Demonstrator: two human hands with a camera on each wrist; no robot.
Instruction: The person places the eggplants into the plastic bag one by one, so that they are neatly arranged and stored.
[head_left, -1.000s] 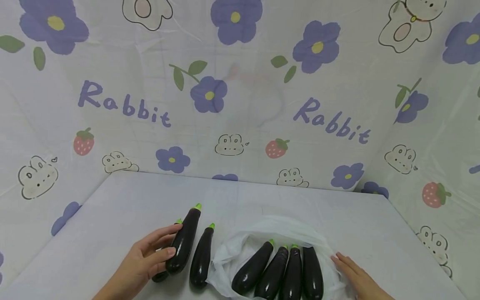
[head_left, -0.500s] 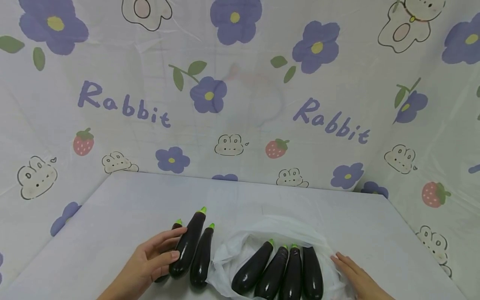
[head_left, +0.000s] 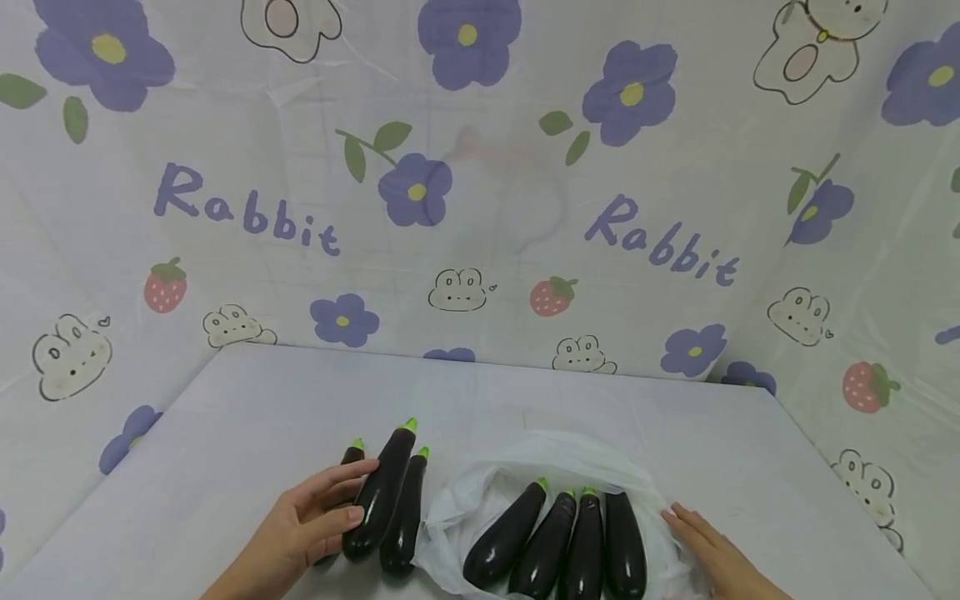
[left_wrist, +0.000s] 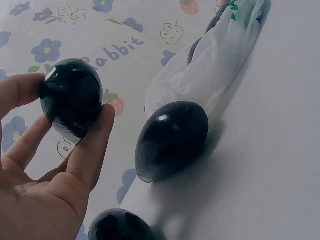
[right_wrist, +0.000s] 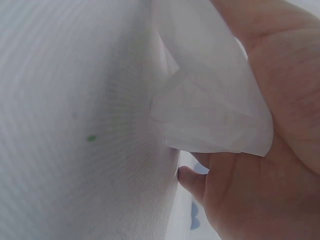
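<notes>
My left hand (head_left: 303, 525) pinches a dark, glossy eggplant (head_left: 381, 496) between thumb and fingers. In the left wrist view, that held eggplant (left_wrist: 72, 97) is raised off the table, its rounded end toward the camera. Two more eggplants flank it: one (head_left: 351, 455) partly hidden behind the hand, the other (head_left: 405, 521) lying by the bag. A white plastic bag (head_left: 457, 517) lies open with several eggplants (head_left: 581, 546) side by side in it. Against the bag's right side rests my right hand (head_left: 723, 554), fingers fairly straight. Bag plastic (right_wrist: 215, 110) lies along its palm in the right wrist view.
A white-covered table (head_left: 300, 392) extends behind and to both sides of the bag. Around it hangs a sheet (head_left: 495, 233) printed with flowers, rabbits and strawberries, close along the back and sides.
My left hand has shifted slightly right and toward me with the eggplant, bringing it over the loose eggplant near the bag. My right hand and the bag have stayed put.
</notes>
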